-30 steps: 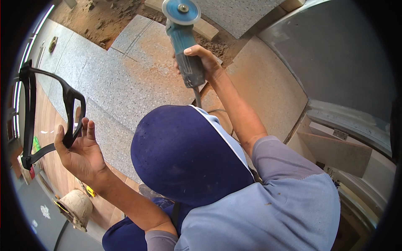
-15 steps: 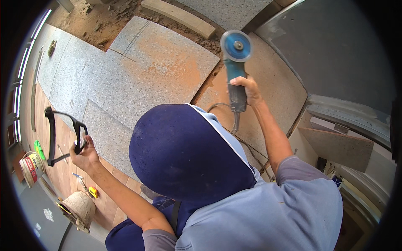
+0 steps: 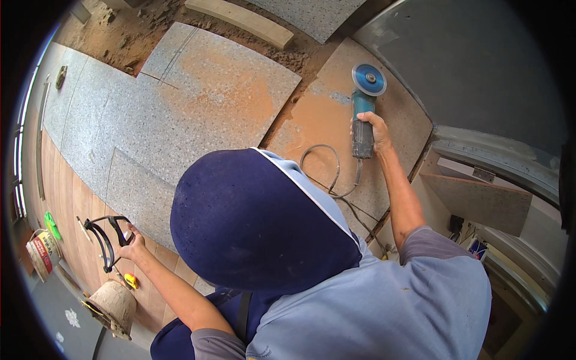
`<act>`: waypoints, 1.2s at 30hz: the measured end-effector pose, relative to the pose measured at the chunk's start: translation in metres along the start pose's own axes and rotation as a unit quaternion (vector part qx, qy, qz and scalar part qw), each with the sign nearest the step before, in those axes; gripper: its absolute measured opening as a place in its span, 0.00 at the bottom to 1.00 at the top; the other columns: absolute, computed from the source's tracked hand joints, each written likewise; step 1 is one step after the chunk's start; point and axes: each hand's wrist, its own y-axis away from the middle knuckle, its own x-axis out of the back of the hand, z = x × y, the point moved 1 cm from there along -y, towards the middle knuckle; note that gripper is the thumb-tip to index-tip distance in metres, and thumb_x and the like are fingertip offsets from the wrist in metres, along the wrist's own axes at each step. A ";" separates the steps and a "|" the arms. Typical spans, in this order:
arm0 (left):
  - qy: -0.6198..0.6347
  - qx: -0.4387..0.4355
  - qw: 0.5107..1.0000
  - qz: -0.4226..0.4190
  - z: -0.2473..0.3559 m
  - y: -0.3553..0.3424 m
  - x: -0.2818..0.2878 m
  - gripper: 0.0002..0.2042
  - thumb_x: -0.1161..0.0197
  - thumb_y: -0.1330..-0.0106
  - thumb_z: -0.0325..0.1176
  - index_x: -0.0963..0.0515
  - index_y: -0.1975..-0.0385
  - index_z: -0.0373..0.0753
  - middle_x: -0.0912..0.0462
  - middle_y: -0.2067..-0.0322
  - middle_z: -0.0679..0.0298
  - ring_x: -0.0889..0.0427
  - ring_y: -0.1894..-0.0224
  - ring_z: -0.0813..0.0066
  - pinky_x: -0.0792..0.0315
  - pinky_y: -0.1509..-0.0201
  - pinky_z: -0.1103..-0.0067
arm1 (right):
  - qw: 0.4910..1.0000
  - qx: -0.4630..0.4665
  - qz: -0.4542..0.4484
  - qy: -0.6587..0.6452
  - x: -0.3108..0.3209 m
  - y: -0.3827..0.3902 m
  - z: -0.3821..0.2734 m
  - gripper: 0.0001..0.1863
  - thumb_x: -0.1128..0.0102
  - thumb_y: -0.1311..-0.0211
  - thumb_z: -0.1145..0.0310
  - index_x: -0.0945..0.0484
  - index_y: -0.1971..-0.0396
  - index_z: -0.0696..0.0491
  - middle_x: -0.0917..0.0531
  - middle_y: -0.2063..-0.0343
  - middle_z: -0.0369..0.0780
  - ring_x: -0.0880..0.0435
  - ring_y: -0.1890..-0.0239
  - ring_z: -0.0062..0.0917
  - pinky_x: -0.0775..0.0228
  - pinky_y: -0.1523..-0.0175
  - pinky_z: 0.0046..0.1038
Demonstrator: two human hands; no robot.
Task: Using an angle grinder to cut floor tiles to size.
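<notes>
My right hand (image 3: 375, 129) is closed around the dark grip of a teal angle grinder (image 3: 363, 108). Its blue cutting disc (image 3: 367, 77) points away from me, held above a dusty speckled slab. A cord (image 3: 358, 174) runs from the grinder's back end and loops across that slab. At the lower left, my left hand (image 3: 133, 245) pinches a black curved frame (image 3: 107, 245) with thin bands; it looks like protective eyewear, but its exact kind is unclear. A dark blue cap (image 3: 258, 222) fills the middle and hides what lies under it.
Large speckled slabs (image 3: 198, 102) lie ahead, one dusted orange. Bare soil (image 3: 129, 36) and a pale timber strip (image 3: 240, 21) border them. At left are a mortar-stained bucket (image 3: 117, 306), a paint pail (image 3: 43, 255) and a yellow tape measure (image 3: 131, 280). A dark grey panel (image 3: 474, 66) bounds the right.
My right hand has brought the grinder right and nearer to me. My left hand has moved lower with the black frame, which has turned. The view has shifted slightly.
</notes>
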 end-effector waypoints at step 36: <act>-0.044 0.024 0.997 0.064 -0.006 -0.009 0.048 0.32 0.41 0.40 0.53 0.31 0.44 0.33 0.33 0.45 0.46 0.27 0.53 0.51 0.16 0.53 0.50 | 0.975 -0.047 -0.209 0.054 -0.121 0.042 0.018 0.26 0.31 0.59 0.58 0.22 0.64 0.63 0.19 0.76 0.44 0.18 0.79 0.28 0.21 0.72 0.29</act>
